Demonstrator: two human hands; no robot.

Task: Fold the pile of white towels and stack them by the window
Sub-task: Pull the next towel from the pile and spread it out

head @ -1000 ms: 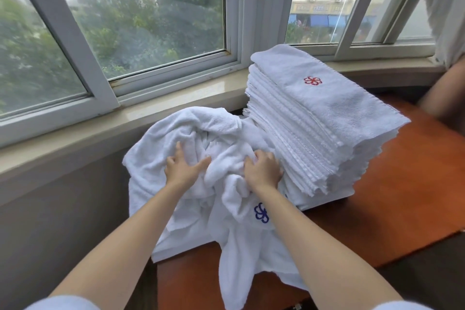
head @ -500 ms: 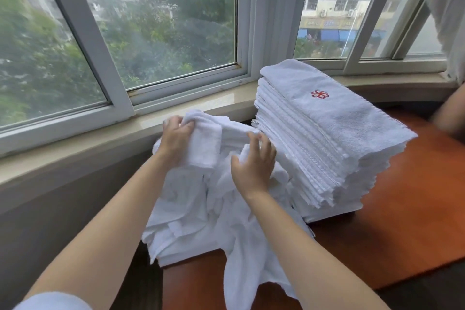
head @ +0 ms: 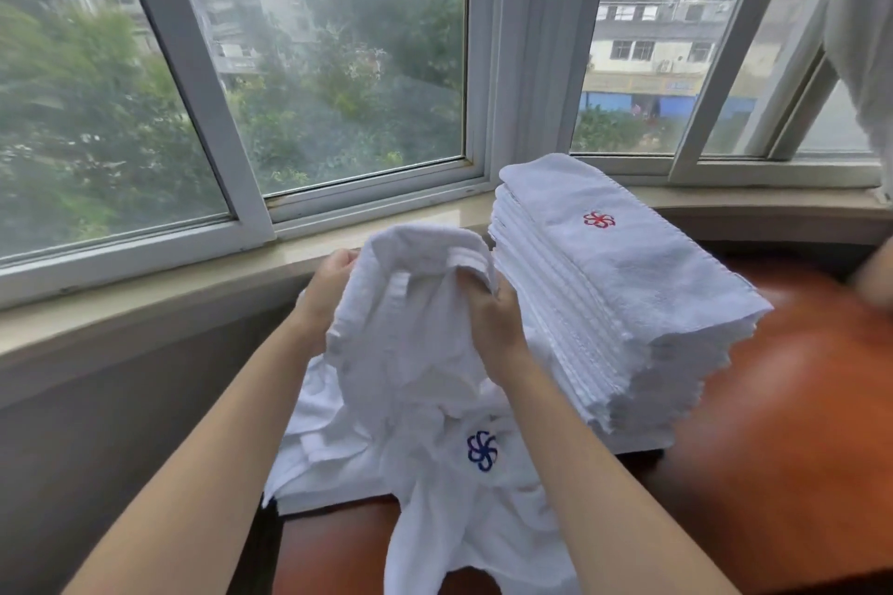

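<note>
Both my hands hold one crumpled white towel lifted above the loose pile. My left hand grips its left edge, mostly hidden behind the cloth. My right hand pinches its upper right part. Below lies the loose pile of white towels, one showing a blue flower emblem, with a corner hanging over the table's front edge. To the right stands a tall stack of folded white towels with a red flower emblem on top, close to the window sill.
A brown wooden table carries the pile and the stack. The window sill runs along the back under the window frames. Another person's arm shows blurred at the far right, below a white curtain.
Both hands have risen from the loose pile, lifting one towel up toward the window. The view has tilted upward.
</note>
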